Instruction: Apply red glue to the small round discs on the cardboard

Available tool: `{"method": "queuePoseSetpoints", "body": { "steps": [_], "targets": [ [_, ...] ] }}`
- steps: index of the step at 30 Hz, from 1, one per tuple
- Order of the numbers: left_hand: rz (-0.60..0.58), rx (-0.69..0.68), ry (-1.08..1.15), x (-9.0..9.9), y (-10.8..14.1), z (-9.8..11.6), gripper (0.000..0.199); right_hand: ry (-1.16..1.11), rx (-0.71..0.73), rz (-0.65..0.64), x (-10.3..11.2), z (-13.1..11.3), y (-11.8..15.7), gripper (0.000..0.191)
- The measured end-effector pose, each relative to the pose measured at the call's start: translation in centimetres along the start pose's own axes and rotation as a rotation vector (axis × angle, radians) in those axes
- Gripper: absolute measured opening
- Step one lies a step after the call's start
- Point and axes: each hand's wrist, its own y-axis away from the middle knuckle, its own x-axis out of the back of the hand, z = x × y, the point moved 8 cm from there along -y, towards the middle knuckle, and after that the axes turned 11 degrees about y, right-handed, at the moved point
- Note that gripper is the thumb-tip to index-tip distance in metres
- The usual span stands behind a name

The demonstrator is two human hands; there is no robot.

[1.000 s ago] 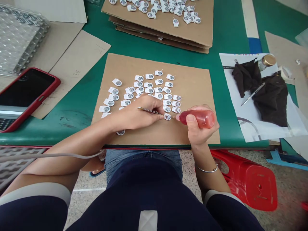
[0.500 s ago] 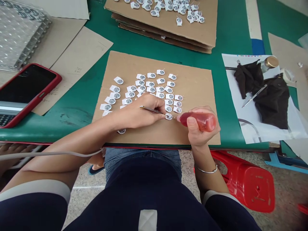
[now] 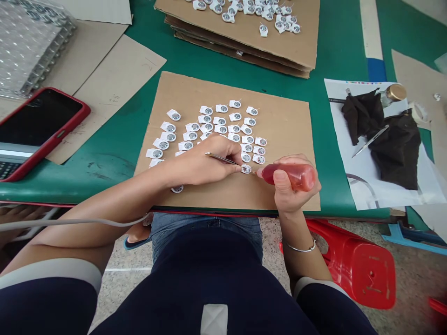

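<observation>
My left hand is closed around slim metal tweezers. Its fingertips rest at the edge of a small white piece with a round silver face; whether they grip it I cannot tell. In my right hand is a red squeeze bottle, tilted so its thin nozzle points left at that piece. Both hands work above a cardboard sheet. Similar white pieces lie on it in loose rows, and my left hand and forearm hide some of them.
Stacked cardboard sheets with more pieces stand at the back. A red-cased phone and bubble wrap are at left. On the right, white paper carries dark cloth, a pointed metal tool and a gold-lidded jar.
The whole view has shifted slightly. Both hands keep almost the same pose, with the bottle's nozzle still beside the same white piece.
</observation>
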Motion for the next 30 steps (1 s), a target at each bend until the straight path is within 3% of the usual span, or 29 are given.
{"method": "queuePoseSetpoints", "body": {
  "steps": [30],
  "targets": [
    [-0.040,0.068,0.054,-0.30,-0.02,-0.44,0.017,-0.026,-0.008,-0.017,-0.21,-0.14,-0.10,0.021]
  ]
}}
